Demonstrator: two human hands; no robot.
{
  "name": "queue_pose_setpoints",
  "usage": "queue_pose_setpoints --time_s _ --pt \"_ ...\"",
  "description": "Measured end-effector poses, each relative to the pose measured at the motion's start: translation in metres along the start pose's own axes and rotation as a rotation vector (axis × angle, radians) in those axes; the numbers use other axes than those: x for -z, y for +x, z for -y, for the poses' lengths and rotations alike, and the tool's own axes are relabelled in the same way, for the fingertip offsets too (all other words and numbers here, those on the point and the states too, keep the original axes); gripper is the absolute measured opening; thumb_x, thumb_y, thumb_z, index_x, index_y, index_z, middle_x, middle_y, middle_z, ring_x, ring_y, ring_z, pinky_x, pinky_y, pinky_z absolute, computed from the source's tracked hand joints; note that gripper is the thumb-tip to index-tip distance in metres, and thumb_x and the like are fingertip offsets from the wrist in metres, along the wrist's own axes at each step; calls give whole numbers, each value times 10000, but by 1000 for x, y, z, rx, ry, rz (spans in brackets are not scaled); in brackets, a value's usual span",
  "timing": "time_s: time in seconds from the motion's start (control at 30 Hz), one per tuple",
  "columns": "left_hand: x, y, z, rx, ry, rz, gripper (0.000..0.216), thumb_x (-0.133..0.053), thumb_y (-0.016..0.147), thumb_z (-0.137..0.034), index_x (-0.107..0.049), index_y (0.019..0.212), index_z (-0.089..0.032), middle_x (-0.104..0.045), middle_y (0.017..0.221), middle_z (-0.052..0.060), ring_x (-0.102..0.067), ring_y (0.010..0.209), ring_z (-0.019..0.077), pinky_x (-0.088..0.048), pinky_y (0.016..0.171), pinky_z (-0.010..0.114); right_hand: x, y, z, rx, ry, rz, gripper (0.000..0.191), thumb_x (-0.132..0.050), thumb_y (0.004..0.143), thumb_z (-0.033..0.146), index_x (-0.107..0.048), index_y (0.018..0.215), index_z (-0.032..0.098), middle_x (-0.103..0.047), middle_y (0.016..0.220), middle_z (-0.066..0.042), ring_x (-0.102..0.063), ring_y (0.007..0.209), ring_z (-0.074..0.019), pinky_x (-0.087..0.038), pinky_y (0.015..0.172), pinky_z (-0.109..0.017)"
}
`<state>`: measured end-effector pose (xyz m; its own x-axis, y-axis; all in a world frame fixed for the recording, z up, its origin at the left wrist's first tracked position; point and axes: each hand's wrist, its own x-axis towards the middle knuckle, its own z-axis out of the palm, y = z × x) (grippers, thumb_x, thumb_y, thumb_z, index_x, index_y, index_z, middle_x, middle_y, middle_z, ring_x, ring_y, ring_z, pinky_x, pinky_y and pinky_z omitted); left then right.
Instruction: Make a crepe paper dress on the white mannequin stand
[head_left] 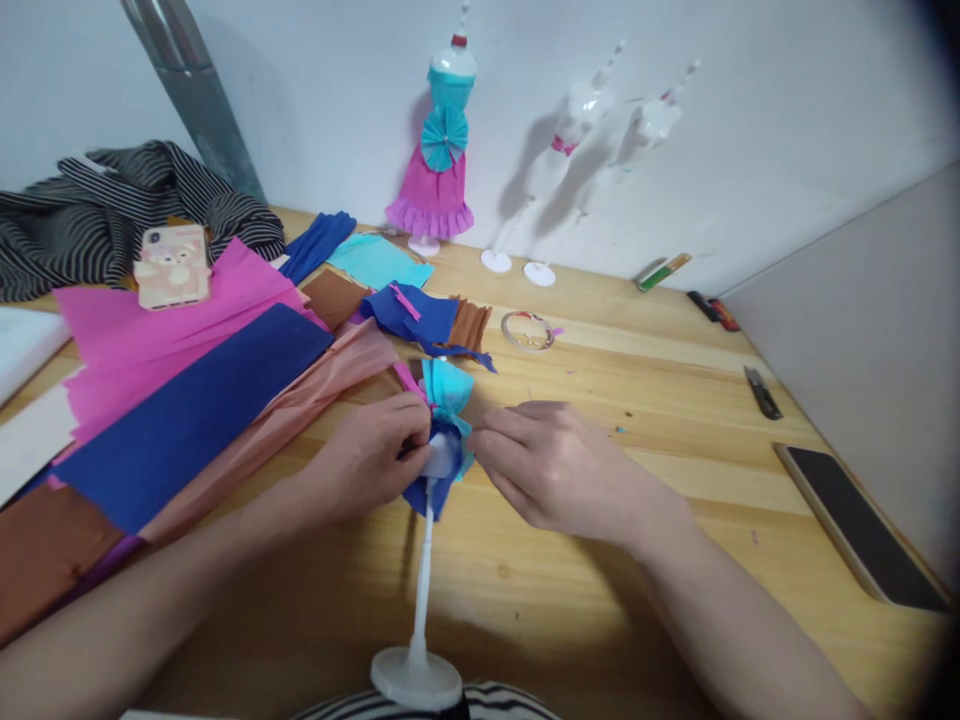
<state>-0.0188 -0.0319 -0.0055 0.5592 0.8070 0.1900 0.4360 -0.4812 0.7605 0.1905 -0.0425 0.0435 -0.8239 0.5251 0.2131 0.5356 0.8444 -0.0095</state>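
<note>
A small white mannequin on a thin stand (pixel 421 600) lies tilted toward me over the wooden table (pixel 600 600), its round base at the near edge. Turquoise and dark blue crepe paper (pixel 447 395) is wrapped round its body. My left hand (pixel 371 455) is closed on the mannequin's body from the left, thumb and fingers pinching the paper. From the right, my right hand (pixel 551 460) has its fingers pressed together on the turquoise paper.
Sheets of pink, dark blue, peach and brown crepe paper (pixel 195 400) cover the left of the table, with a phone (pixel 172 265) and striped cloth (pixel 112 210) behind. A dressed mannequin (pixel 439 150) and two bare ones (pixel 577 140) stand by the wall. Tape roll (pixel 527 330), snips (pixel 762 392), dark tablet (pixel 862 525) at right.
</note>
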Motion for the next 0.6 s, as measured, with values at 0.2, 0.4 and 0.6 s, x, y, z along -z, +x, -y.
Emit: queue_pose_setpoints --time_s 0.2,0.4,0.6 --pt "-2 -1 0 -9 21 0 258 -506 754 -31 -352 600 -171 -431 679 -31 -397 622 91 -281 561 230 -9 4 1 35 -58 -58 265 -412 883 102 -539 660 165 -479 616 -9 -343 505 -141 -261 507 -300" --pt "-3 0 1 -8 -6 -4 251 -528 764 -42 -377 606 -166 -477 726 -14 -444 669 99 -311 589 230 -13 5 1 8 9 -70 299 -377 935 203 -534 683 165 -506 631 -14 -375 504 -138 -268 500 -297" --pt "-2 -1 0 -9 -10 -10 259 -532 763 -33 -378 600 -164 -474 718 -19 -448 669 96 -315 593 226 -8 0 -8 -30 255 -96 255 -450 944 325 -563 784 162 -569 680 -24 -468 545 -133 -325 508 -278"
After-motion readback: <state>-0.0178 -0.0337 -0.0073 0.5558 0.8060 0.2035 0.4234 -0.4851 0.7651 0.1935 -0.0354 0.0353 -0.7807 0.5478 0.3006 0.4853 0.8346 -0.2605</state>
